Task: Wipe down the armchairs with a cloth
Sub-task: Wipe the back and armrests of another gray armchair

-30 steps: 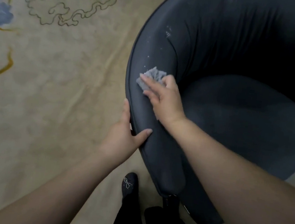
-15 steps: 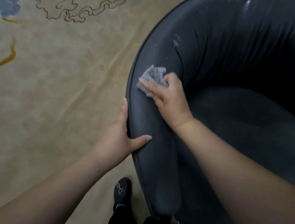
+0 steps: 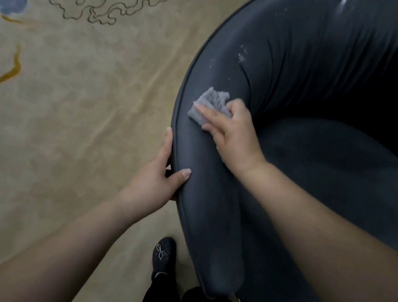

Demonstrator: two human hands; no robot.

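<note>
A dark grey leather armchair (image 3: 311,94) with a curved back fills the right half of the view. My right hand (image 3: 232,134) presses a small folded grey cloth (image 3: 210,106) flat against the inner side of the chair's left arm, fingers straight over the cloth. My left hand (image 3: 157,178) grips the arm's outer edge just below, with the thumb on the inside and the fingers round the outside. White specks (image 3: 241,55) dot the leather above the cloth, and more show near the top of the backrest (image 3: 341,3).
A beige carpet (image 3: 73,111) with brown cloud outlines, yellow swirls and a blue patch lies to the left of the chair. My black shoe (image 3: 164,253) with a beaded bow and my dark trouser legs stand close to the chair's front corner.
My right hand and the cloth have stayed at about the same spot on the arm, shifting slightly. The view has moved, so more of the backrest shows. My left hand keeps its grip.
</note>
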